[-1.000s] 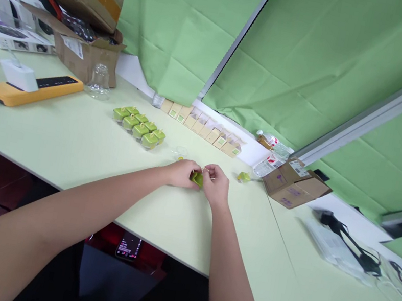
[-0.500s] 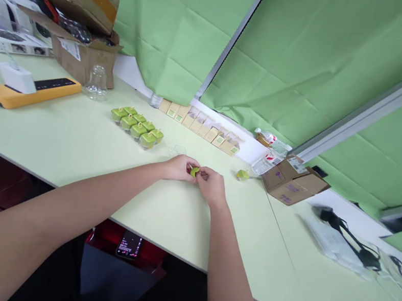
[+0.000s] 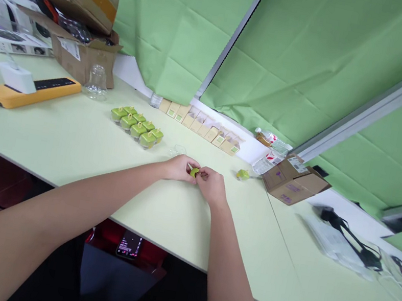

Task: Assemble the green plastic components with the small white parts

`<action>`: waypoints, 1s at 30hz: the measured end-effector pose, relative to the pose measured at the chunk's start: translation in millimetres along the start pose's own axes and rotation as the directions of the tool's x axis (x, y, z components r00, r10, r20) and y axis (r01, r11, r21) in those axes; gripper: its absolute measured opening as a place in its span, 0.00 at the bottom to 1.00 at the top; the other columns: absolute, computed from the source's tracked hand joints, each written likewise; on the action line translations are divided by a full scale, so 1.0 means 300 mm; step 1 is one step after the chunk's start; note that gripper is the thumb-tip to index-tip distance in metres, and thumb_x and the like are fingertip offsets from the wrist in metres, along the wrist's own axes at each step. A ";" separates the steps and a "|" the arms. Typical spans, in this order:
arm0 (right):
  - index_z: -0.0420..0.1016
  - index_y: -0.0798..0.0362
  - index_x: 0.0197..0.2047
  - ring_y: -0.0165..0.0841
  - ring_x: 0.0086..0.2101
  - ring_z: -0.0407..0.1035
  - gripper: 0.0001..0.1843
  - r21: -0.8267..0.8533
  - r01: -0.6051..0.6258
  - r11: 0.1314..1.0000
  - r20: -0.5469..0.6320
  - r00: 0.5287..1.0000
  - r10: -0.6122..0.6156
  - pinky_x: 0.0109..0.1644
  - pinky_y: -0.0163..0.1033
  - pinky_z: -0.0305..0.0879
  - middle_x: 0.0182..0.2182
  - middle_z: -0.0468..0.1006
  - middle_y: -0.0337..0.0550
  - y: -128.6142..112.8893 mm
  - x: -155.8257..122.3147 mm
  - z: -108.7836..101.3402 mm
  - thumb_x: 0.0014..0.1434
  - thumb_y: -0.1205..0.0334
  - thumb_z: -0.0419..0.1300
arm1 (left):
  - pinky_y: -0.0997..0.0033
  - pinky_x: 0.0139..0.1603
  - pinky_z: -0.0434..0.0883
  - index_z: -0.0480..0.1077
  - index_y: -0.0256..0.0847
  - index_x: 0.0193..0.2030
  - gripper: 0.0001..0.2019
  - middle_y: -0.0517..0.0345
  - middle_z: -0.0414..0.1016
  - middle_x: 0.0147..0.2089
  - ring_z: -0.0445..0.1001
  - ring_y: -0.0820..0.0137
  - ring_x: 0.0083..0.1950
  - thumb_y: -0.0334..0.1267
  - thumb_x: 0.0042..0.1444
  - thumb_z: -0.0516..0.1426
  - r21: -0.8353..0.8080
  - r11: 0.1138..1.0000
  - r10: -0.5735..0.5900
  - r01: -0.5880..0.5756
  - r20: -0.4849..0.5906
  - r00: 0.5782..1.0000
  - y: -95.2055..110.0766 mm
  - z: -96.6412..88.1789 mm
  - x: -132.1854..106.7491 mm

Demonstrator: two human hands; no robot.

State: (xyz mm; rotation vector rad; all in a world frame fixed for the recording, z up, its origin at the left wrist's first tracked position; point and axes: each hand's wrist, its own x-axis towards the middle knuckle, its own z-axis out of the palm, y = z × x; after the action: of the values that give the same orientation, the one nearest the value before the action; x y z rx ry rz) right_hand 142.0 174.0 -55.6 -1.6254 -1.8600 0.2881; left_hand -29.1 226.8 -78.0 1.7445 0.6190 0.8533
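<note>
Over the middle of the pale table (image 3: pixel 175 208), my two hands meet around a small green lid (image 3: pixel 194 171). My left hand (image 3: pixel 181 168) grips its left side with the fingers closed. The fingertips of my right hand (image 3: pixel 211 181) pinch it from the right. A small clear cup (image 3: pixel 178 150) stands just behind my left hand, partly hidden by it. Farther left, several clear containers with green lids (image 3: pixel 138 126) stand together in rows. Another green-lidded container (image 3: pixel 242 174) is off to the right of my hands.
Small cardboard boxes (image 3: pixel 201 125) line the wall. Bottles (image 3: pixel 267 157) and an open carton (image 3: pixel 292 182) stand at right, beyond them a black cable (image 3: pixel 352 239). On the left are an orange power strip (image 3: pixel 32 92), a clear jar (image 3: pixel 96 83) and stacked cartons (image 3: pixel 83 54).
Hardly anything differs. Both hands stay in place on the green lid, with only a very slight shift of the fingers.
</note>
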 end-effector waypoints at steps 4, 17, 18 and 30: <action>0.81 0.50 0.34 0.29 0.28 0.69 0.09 0.129 -0.061 0.990 0.091 0.995 0.049 0.34 0.33 0.63 0.29 0.80 0.36 0.017 0.007 0.004 0.49 0.62 0.60 | 0.71 0.36 0.70 0.77 0.34 0.47 0.26 0.52 0.80 0.39 0.73 0.71 0.33 0.31 0.37 0.69 -0.006 1.000 -0.004 0.004 -0.001 1.000 0.007 0.000 -0.002; 0.81 0.51 0.36 0.29 0.27 0.68 0.12 0.164 -0.070 0.984 0.174 0.984 0.041 0.35 0.34 0.63 0.28 0.80 0.38 -0.003 -0.001 -0.021 0.51 0.59 0.58 | 0.72 0.33 0.65 0.78 0.35 0.47 0.23 0.58 0.76 0.33 0.68 0.74 0.30 0.33 0.40 0.68 0.018 0.999 0.043 -0.044 0.069 0.997 0.001 -0.007 -0.003; 0.82 0.51 0.35 0.29 0.27 0.67 0.12 0.123 -0.058 0.991 0.153 0.988 0.039 0.34 0.34 0.62 0.27 0.79 0.37 -0.005 -0.002 -0.021 0.51 0.60 0.58 | 0.72 0.33 0.65 0.78 0.35 0.47 0.23 0.58 0.76 0.32 0.68 0.74 0.30 0.33 0.40 0.68 0.024 0.999 0.041 -0.043 0.067 0.997 0.002 -0.006 -0.003; 0.82 0.47 0.32 0.29 0.27 0.68 0.11 -0.040 0.013 0.999 0.115 0.993 -0.009 0.33 0.33 0.60 0.26 0.79 0.34 -0.019 -0.005 -0.023 0.49 0.66 0.57 | 0.73 0.35 0.69 0.77 0.36 0.48 0.25 0.56 0.78 0.36 0.73 0.71 0.33 0.32 0.39 0.68 0.056 0.996 0.064 -0.068 0.064 0.996 -0.011 -0.002 0.000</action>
State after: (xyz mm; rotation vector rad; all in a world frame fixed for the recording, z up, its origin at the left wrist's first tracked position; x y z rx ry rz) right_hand 141.6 169.6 -47.7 -1.6561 -1.9714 0.3479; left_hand -29.7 228.2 -81.1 1.8460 0.5530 0.8309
